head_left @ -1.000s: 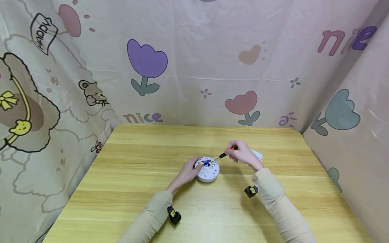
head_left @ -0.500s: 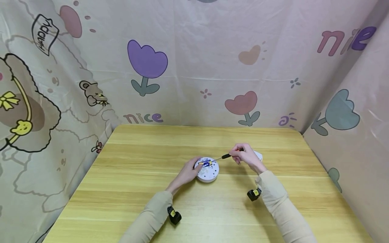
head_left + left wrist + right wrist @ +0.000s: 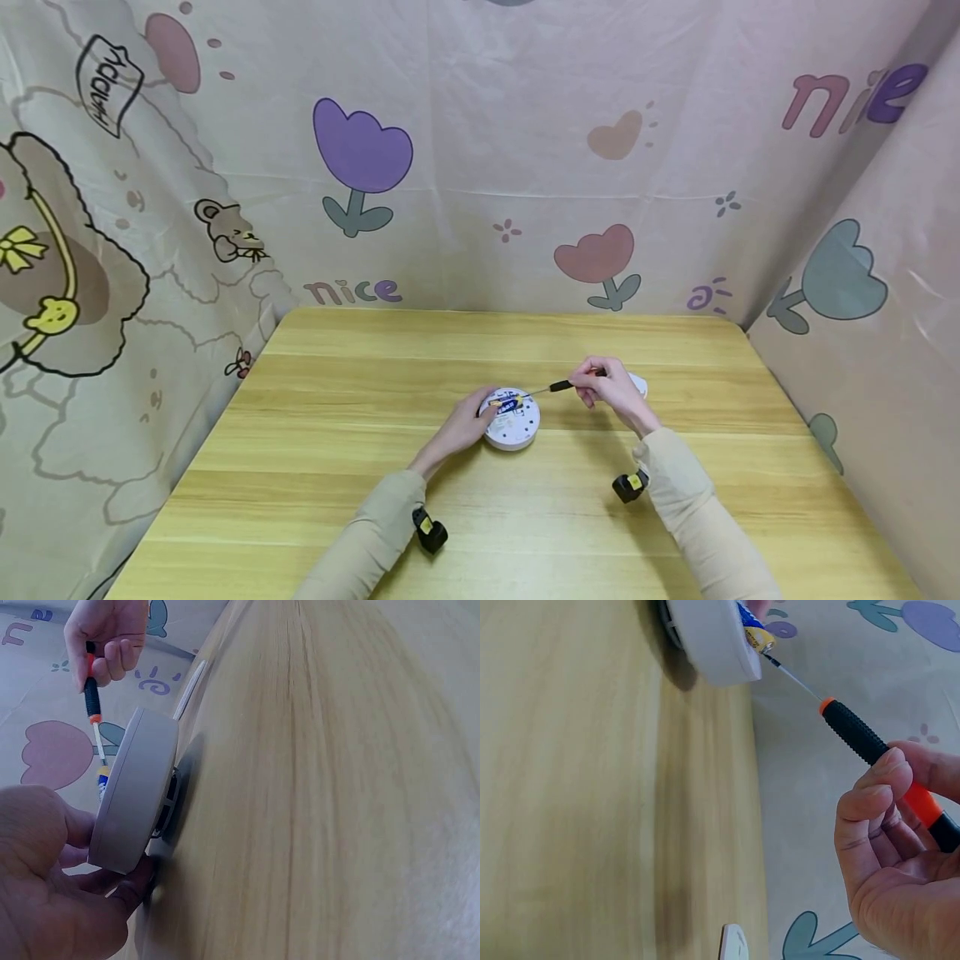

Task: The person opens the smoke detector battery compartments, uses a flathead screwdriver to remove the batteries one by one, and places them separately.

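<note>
My left hand point(image 3: 463, 423) grips the left edge of a round white device point(image 3: 513, 431), thumb over its upper face and fingers round its side and underside. Blue and yellow batteries point(image 3: 508, 406) show on that face. In the right wrist view one battery point(image 3: 759, 637) sticks up past the device's rim. My right hand point(image 3: 609, 386) pinches a slim screwdriver point(image 3: 851, 731) with a black and orange handle. Its thin shaft slants down to the left, tip right at the battery's yellow end. Seen from the left wrist, a dark bracket point(image 3: 169, 804) juts from the device's underside.
A small white cover point(image 3: 639, 384) lies on the wooden table point(image 3: 337, 400) behind my right hand, partly hidden by it. Black wrist cameras point(image 3: 430, 533) hang from both sleeves. A patterned curtain point(image 3: 480, 150) stands behind the table and along its sides.
My right hand has shifted slightly right and down with the screwdriver, whose shaft now lies flatter. The battery under the tip has changed angle a little. My left hand and the device stay nearly still.
</note>
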Available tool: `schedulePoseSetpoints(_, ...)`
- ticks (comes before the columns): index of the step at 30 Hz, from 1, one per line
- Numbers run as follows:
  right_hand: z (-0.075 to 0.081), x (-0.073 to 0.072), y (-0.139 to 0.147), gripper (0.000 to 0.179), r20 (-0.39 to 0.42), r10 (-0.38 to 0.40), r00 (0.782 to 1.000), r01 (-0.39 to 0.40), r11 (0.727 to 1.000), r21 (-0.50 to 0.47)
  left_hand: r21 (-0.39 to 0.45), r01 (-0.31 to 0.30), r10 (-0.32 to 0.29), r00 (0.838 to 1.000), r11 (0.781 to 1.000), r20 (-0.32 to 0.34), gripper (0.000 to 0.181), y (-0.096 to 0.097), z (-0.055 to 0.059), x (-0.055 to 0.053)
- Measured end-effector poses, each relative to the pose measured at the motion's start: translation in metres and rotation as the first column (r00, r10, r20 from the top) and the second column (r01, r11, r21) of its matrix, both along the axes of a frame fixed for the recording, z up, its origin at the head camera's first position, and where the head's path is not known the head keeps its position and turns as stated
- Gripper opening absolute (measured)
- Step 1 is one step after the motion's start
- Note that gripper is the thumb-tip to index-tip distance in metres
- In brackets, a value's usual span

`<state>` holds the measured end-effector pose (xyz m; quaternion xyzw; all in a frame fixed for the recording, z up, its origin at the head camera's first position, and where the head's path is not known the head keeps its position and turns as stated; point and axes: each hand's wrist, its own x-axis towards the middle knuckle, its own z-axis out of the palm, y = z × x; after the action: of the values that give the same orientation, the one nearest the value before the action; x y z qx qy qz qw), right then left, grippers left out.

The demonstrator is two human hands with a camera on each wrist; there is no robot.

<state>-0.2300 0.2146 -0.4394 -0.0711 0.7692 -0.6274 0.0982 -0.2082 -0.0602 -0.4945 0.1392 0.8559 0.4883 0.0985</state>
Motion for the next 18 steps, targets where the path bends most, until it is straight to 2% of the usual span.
schedulePoseSetpoints(10, 0.0003, 0.0039, 0.0035, 0.016, 0.003, 0.01, 1.0, -0.01, 0.999, -0.03, -0.002, 0.007, -0.007, 1.0, 1.0, 0.007, 0.047, 0.0002, 0.001, -0.0004)
schedulePoseSetpoints(18, 0.002, 0.0043, 0.006, 0.011, 0.016, 0.007, 1.0, -0.007, 1.0, -0.029, 0.003, 0.007, -0.007, 1.0, 1.0, 0.011, 0.047, -0.0002, 0.0014, 0.0003)
